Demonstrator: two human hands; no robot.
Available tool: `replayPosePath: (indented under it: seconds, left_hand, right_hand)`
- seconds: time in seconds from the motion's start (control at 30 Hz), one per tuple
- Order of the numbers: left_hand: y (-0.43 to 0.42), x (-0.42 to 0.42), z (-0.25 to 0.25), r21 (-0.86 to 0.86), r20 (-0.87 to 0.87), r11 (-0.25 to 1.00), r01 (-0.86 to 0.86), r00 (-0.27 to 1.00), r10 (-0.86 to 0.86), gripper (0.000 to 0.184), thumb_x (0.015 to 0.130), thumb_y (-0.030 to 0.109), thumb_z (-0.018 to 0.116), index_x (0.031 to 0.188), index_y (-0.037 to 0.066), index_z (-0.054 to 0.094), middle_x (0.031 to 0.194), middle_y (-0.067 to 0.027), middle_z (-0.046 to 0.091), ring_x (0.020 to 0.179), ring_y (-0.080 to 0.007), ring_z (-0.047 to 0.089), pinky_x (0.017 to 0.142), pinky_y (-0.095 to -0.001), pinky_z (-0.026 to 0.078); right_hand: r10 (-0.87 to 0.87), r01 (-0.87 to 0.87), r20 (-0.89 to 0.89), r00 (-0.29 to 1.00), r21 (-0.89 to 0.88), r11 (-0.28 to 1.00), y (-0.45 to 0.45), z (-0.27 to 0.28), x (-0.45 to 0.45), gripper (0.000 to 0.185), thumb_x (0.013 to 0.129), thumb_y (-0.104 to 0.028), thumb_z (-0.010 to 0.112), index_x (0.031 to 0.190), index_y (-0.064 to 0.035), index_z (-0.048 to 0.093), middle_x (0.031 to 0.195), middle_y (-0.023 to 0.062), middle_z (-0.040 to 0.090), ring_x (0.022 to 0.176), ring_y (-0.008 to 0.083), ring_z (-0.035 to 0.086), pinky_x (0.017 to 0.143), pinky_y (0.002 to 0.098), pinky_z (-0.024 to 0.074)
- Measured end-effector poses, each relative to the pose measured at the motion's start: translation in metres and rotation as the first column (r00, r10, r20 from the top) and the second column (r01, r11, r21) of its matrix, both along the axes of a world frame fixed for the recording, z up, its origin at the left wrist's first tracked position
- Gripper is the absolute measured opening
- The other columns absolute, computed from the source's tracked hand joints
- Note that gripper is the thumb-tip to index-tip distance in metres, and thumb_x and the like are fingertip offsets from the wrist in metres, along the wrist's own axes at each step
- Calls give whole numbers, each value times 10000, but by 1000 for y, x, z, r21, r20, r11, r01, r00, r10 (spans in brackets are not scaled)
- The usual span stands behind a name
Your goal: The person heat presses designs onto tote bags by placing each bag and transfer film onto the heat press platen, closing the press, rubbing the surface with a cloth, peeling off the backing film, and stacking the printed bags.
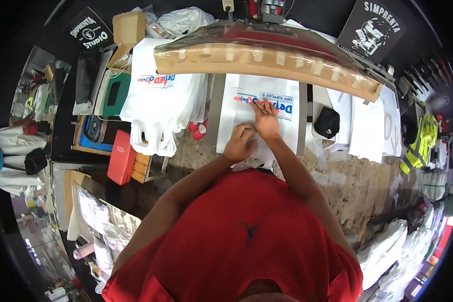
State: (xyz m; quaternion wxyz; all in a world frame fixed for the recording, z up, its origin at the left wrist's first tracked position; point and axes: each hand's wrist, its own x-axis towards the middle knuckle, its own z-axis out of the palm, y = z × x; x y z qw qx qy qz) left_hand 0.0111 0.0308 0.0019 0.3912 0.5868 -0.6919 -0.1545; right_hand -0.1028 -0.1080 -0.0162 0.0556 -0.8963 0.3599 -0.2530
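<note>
A white sheet or bag [231,118] with blue and red print lies on a narrow board [215,113] in front of me. On its printed area rests my right hand [266,118], palm down with fingers stretched out. My left hand [240,143] lies lower on the white material, its fingers loosely bent and apart. Neither hand has anything visible in its grasp. Above the far end of the board hangs a wide press head [267,60] with a tan, taped edge.
Printed white bags [158,103] are stacked at the left, with a red box [122,157] below them. At the right are white sheets [366,128] and a black cap-like item [326,122]. A yellow vest [422,143] hangs farther right.
</note>
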Motion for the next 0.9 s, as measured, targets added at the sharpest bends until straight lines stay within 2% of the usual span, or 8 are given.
replayPosePath:
  seconds: [0.13, 0.23, 0.43, 0.53, 0.63, 0.73, 0.8, 0.9]
  left_hand:
    - [3, 3, 0, -14, -26, 1000, -28, 999, 28, 454, 742, 49, 716, 1161, 19, 544, 1281, -211, 483, 1269, -414, 457, 1130, -501, 358]
    - [-12, 5, 10, -142, 98, 988, -57, 993, 72, 542, 718, 21, 675, 1232, 3, 505, 1331, -242, 453, 1297, -453, 423, 1156, -550, 310]
    - [-21, 10, 8, -20, 58, 998, -52, 997, 53, 704, 708, 11, 617, 1377, -47, 404, 1481, -302, 349, 1432, -500, 266, 1205, -586, 204]
    - [-26, 9, 2, 65, 98, 996, -66, 993, 59, 753, 754, 98, 631, 1434, -76, 356, 1530, -314, 303, 1475, -488, 208, 1225, -569, 160]
    - [-26, 9, -4, 117, 362, 987, -107, 930, 57, 834, 894, 330, 584, 1514, -115, 247, 1588, -308, 235, 1502, -462, 171, 1237, -549, 118]
    - [-25, 4, 3, 119, 353, 984, -131, 932, 81, 770, 967, 397, 520, 1508, -99, 287, 1580, -306, 254, 1506, -447, 173, 1243, -539, 105]
    - [-27, 4, 1, 98, 355, 986, -136, 930, 93, 777, 972, 424, 523, 1515, -82, 293, 1584, -304, 250, 1503, -450, 179, 1240, -546, 109]
    - [-27, 2, 5, 94, 367, 984, -148, 924, 104, 775, 973, 452, 535, 1526, -42, 311, 1588, -301, 244, 1497, -456, 191, 1233, -561, 116]
  right_hand:
    - [-20, 19, -30, 999, -11, 1000, 8, 0, 2, 467, 881, -93, 586, 1347, -82, 614, 1425, 116, 582, 1398, 372, 446, 1171, 497, 335]
    - [11, -9, -58, 998, 30, 1000, 11, 4, 2, 482, 881, -131, 584, 1358, -70, 606, 1472, 122, 538, 1419, 380, 415, 1182, 499, 317]
    - [41, -42, -89, 995, -7, 999, 7, -3, 7, 494, 879, -165, 565, 1359, -54, 602, 1474, 129, 533, 1423, 389, 403, 1191, 498, 306]
    - [52, -52, -65, 997, -3, 999, 4, -12, 5, 511, 868, -175, 562, 1363, -53, 597, 1487, 133, 517, 1429, 399, 383, 1204, 515, 271]
    - [31, -31, -41, 999, 18, 999, 7, -5, -7, 538, 840, -133, 573, 1366, -25, 584, 1494, 158, 501, 1436, 407, 370, 1207, 518, 264]
    - [-10, 11, -17, 1000, 102, 995, 23, 16, -35, 627, 842, -146, 599, 1437, 15, 486, 1562, 231, 378, 1477, 451, 271, 1219, 550, 204]
    - [-230, 237, -83, 970, 94, 967, 41, 28, -56, 685, 915, -261, 597, 1502, 20, 383, 1605, 285, 247, 1495, 498, 172, 1220, 582, 141]
    - [-249, 267, -145, 958, 125, 956, 51, 15, -77, 752, 964, -398, 570, 1534, 23, 320, 1610, 317, 185, 1493, 531, 120, 1212, 606, 108]
